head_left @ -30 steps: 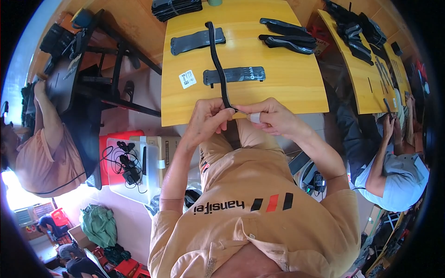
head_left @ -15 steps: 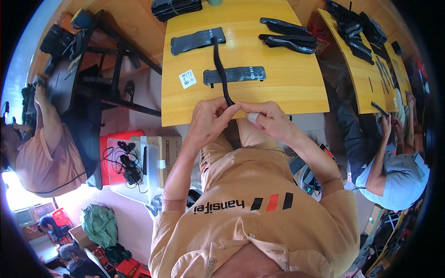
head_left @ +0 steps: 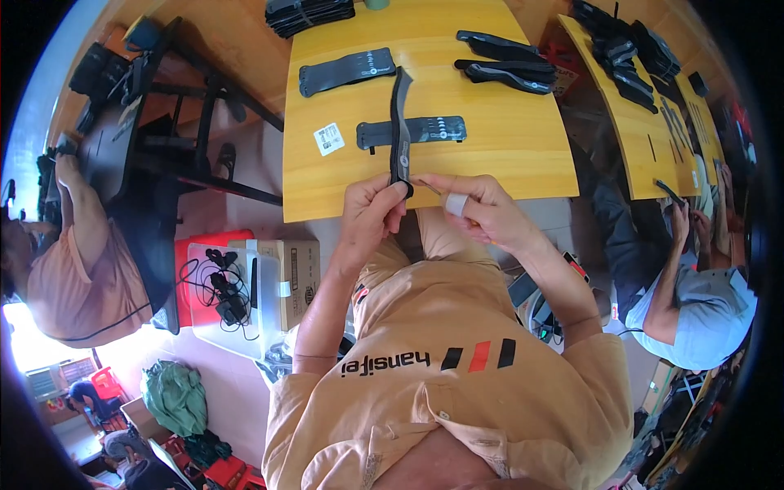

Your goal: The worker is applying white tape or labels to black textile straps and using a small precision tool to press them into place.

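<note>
My left hand (head_left: 369,214) pinches the lower end of a narrow black fabric strap (head_left: 399,131). The strap stands up from the fingers over the table, its printed grey face partly turned toward me. Close beside it, my right hand (head_left: 486,211) is closed, with a white wrap (head_left: 456,205) around one finger. A thin, slender object shows between its fingertips, pointing toward the strap's lower end; its kind is too small to tell. Behind the held strap lies a flat dark strap (head_left: 437,129) with pale printed marks. Farther left on the table is another wide dark strap (head_left: 347,72).
On the yellow table (head_left: 506,175) are a white printed label (head_left: 329,140), folded black straps (head_left: 506,75) and a black stack (head_left: 309,15). A clear bin of cables (head_left: 229,298) stands on the floor at left. Co-workers sit at side tables, left and right.
The held strap has turned upright, showing its printed face, and its far end no longer lies over the wide strap. My right hand has drawn slightly right, away from my left.
</note>
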Motion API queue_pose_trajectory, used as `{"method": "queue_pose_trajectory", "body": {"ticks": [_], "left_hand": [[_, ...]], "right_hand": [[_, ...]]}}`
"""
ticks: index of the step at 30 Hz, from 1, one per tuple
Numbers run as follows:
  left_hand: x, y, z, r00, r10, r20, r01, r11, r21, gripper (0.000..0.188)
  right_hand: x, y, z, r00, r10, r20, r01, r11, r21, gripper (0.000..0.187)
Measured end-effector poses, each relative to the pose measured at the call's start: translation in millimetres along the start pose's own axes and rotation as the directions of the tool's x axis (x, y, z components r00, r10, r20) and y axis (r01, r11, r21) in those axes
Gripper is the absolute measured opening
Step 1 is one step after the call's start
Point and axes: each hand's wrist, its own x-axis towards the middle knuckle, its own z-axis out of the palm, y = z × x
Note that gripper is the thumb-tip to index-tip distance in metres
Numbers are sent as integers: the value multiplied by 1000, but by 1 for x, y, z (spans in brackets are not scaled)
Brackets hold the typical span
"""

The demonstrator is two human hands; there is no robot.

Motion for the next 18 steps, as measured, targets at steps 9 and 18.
{"method": "queue_pose_trajectory", "body": {"ticks": [9, 18], "left_hand": [[-14, 10, 13, 1000, -16, 26, 12, 985, 171, 24], [-23, 4, 8, 959, -85, 270, 65, 995, 80, 19]], "right_hand": [[6, 3, 14, 917, -354, -182, 141, 716, -683, 25], [-3, 13, 2, 971, -182, 154, 238, 752, -615, 19]]}}
